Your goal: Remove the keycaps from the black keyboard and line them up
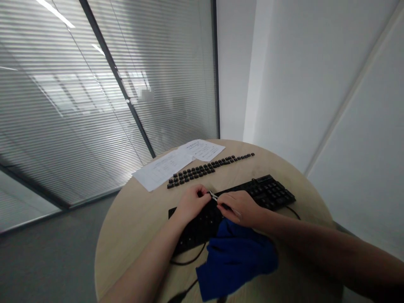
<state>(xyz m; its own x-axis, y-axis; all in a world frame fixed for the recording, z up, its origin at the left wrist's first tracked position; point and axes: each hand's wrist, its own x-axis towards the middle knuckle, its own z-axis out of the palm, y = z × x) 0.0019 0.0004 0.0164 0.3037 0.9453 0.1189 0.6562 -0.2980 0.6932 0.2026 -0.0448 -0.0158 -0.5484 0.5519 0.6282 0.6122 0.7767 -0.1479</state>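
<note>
A black keyboard (261,191) lies across the round table, with many keycaps off its left part. Above it my left hand (193,203) is closed in a pinch around something small and dark that I cannot make out. My right hand (238,205) is closed on a small metal tool (213,196), whose tip meets the fingertips of my left hand. Below my right hand a blue cloth (236,261) lies crumpled against the keyboard's near edge. Beyond the keyboard, loose black keycaps (192,173) are laid out in slanting rows.
Printed paper sheets (160,169) lie at the far left of the wooden table (116,244). A black cable (189,261) curls by the keyboard's near left side. Glass panels with blinds stand behind on the left, a white wall on the right.
</note>
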